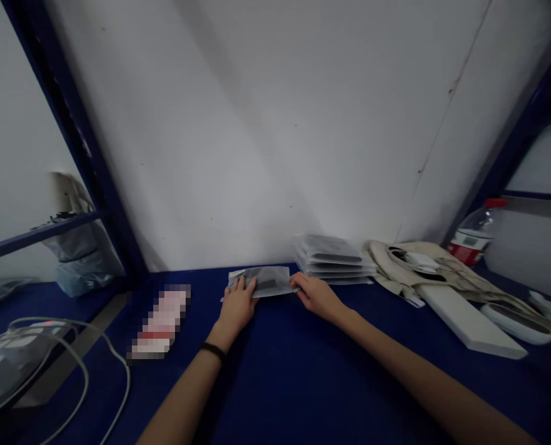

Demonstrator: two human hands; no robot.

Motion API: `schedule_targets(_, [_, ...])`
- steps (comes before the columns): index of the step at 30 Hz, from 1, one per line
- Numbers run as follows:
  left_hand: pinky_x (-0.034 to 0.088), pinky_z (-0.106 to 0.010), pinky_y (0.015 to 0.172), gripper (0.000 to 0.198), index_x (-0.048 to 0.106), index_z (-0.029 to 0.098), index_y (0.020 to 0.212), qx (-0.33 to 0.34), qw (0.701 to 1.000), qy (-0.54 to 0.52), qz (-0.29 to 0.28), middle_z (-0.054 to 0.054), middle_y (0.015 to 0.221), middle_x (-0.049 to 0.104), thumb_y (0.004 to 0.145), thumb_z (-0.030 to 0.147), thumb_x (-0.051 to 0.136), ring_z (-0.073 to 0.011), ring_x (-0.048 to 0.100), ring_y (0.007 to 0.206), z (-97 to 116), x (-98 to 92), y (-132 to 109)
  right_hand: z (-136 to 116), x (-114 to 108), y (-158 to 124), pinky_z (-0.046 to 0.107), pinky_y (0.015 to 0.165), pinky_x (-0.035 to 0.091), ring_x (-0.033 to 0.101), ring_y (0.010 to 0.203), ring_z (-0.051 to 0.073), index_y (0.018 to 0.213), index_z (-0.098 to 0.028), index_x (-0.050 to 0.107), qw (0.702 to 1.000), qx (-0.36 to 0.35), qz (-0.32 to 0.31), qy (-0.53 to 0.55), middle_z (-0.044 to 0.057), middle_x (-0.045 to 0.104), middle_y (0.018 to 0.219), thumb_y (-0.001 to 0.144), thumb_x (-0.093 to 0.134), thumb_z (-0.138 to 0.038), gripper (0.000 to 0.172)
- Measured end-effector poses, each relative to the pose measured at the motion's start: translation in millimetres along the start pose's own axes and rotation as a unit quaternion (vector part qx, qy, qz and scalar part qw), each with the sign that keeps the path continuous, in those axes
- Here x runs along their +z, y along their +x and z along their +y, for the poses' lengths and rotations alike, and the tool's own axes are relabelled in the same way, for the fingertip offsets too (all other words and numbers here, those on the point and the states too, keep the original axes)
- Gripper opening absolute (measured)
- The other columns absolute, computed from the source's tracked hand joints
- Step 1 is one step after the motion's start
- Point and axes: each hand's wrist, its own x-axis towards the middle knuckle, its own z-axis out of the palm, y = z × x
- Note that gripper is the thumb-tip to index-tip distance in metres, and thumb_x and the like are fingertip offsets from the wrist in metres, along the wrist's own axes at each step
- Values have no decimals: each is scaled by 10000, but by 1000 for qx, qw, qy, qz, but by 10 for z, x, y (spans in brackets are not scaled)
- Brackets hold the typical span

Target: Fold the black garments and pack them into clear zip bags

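Left hand [238, 304] over the left end of a flat grey plastic packet [268, 281], right hand [316, 296] at its right end, hands apart, can't tell if gripping. Packet lies on blue tabletop [275, 377], just beside a stack of similar packets [333, 259]. Cloth bag [409, 266] and white board [470, 321] further right.

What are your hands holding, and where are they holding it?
Both hands are on a flat clear plastic packet: the left hand holds its left end from on top, and the right hand holds its right edge.
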Motion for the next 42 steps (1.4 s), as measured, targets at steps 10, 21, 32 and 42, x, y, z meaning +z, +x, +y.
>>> schedule_targets(10, [432,-311,776,175,524,152,982,209,967,38,144,-75,982,595,871,182,391,-192,542,946,590,68,209,130,88,-46,221,543,381,543,601,137,732,-194,511,994,-33,81,-61,27,581,740,741,476,-91,109])
schedule_targets(21, [440,-317,700,231,504,176,1047,297,943,107,107,-79,988,575,876,159,350,-214,530,925,429,21,164,14,41,-35,241,523,329,521,562,137,734,-182,548,988,-64,44,-130,47,602,752,753,458,-102,122])
schedule_targets(32, [440,-282,703,231,556,180,906,170,975,118,81,-63,927,573,887,150,327,-180,520,901,-409,-61,-2,277,-36,-45,235,504,278,503,511,123,734,-191,560,986,2,57,-155,20,614,691,792,451,-162,127])
schedule_targets(42, [437,-313,768,210,542,179,968,162,976,91,110,-65,997,573,874,165,355,-186,518,935,-478,-138,-77,253,-19,-59,234,485,306,549,520,138,743,-213,533,989,31,40,-139,14,632,677,787,436,-170,114])
